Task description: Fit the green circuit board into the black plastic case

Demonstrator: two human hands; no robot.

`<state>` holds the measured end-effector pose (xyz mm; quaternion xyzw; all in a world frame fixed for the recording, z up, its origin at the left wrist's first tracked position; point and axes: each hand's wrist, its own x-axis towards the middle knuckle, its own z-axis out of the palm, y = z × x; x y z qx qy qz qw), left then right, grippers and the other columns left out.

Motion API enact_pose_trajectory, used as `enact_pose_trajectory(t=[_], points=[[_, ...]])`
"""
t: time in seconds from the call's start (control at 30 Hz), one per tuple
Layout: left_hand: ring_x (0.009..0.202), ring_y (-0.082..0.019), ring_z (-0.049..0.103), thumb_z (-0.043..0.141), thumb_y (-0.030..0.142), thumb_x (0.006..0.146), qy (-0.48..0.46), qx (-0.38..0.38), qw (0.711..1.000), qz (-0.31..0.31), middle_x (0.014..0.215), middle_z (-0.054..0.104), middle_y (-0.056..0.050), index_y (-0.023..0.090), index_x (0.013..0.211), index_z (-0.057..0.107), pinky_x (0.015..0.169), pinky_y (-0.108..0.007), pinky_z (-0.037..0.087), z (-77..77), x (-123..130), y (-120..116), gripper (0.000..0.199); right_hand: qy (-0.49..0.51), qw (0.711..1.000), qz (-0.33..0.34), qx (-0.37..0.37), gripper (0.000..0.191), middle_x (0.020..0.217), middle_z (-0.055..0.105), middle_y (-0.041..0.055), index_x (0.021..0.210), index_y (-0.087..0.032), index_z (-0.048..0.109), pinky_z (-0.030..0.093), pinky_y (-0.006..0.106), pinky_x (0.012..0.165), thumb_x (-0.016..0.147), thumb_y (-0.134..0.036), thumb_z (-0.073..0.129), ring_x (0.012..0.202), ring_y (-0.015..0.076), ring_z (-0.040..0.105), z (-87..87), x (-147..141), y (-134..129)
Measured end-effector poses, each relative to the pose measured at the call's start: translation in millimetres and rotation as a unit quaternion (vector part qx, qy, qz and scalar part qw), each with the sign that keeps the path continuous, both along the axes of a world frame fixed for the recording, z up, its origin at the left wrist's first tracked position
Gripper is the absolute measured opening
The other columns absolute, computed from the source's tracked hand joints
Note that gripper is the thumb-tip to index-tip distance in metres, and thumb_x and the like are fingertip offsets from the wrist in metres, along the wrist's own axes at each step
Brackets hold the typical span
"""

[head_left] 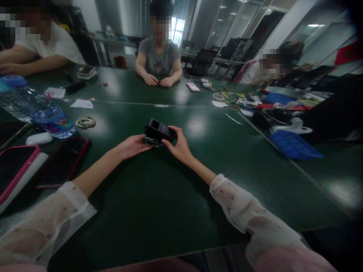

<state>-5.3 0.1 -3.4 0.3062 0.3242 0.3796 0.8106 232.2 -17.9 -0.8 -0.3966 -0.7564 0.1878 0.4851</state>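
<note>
Over the middle of the dark green table (153, 204), both of my hands are on a small device. Its upper part is a black plastic housing (160, 130) with a square opening on top, tilted down to the right. Beneath it shows the edge of a green circuit board (151, 141). My left hand (132, 146) grips the circuit board from the left and below, its fingers partly under it. My right hand (179, 146) holds the housing's right end between thumb and fingers. Whether the two parts are joined, I cannot tell.
On the left lie phones (64, 162), a white case (39, 138), water bottles (52, 117) and a tape roll (85, 122). A wrench (234, 119), cables (234, 96) and a blue bin (295, 145) are on the right. Another person (159, 56) sits opposite; others sit at both sides.
</note>
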Motion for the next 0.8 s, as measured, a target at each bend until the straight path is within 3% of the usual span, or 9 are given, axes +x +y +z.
enact_pose_trajectory(t=[0.27, 0.53, 0.7, 0.8], points=[[0.107, -0.025, 0.068, 0.054, 0.011, 0.090, 0.001, 0.004, 1.000, 0.012, 0.109, 0.071, -0.014, 0.009, 0.105, 0.066, 0.111, -0.042, 0.042, 0.3, -0.3, -1.0, 0.020, -0.029, 0.999, 0.024, -0.001, 0.055, 0.123, 0.057, 0.0114, 0.130, -0.025, 0.043, 0.052, 0.047, 0.097, 0.085, -0.045, 0.067, 0.110, 0.0275, 0.060, 0.8, 2.8, 0.9], [0.109, -0.025, 0.067, 0.053, 0.011, 0.090, -0.001, -0.007, 1.000, 0.020, 0.110, 0.070, -0.013, 0.011, 0.113, 0.063, 0.110, -0.040, 0.044, 1.4, 0.5, -0.9, 0.025, -0.057, 0.998, 0.036, -0.016, 0.053, 0.124, 0.056, 0.0117, 0.129, -0.025, 0.042, 0.052, 0.046, 0.097, 0.086, -0.041, 0.067, 0.113, 0.0269, 0.059, -2.4, 2.7, -0.5], [0.119, -0.027, 0.061, 0.048, 0.039, 0.097, -0.008, -0.041, 0.999, 0.031, 0.119, 0.067, -0.015, 0.015, 0.129, 0.054, 0.108, -0.043, 0.045, 2.5, -1.0, -0.5, 0.040, -0.095, 0.993, 0.067, -0.031, 0.053, 0.123, 0.056, 0.0120, 0.127, -0.024, 0.041, 0.050, 0.050, 0.099, 0.084, -0.034, 0.070, 0.115, 0.0286, 0.059, -2.9, 0.5, -1.2], [0.124, -0.028, 0.058, 0.056, 0.048, 0.093, 0.009, -0.033, 0.999, 0.028, 0.121, 0.066, -0.017, 0.014, 0.129, 0.054, 0.109, -0.043, 0.044, 6.6, 1.3, -3.6, 0.050, -0.119, 0.988, 0.086, -0.045, 0.053, 0.122, 0.056, 0.0124, 0.127, -0.023, 0.040, 0.050, 0.050, 0.098, 0.083, -0.030, 0.070, 0.113, 0.0287, 0.060, -2.2, -0.5, -0.9]])
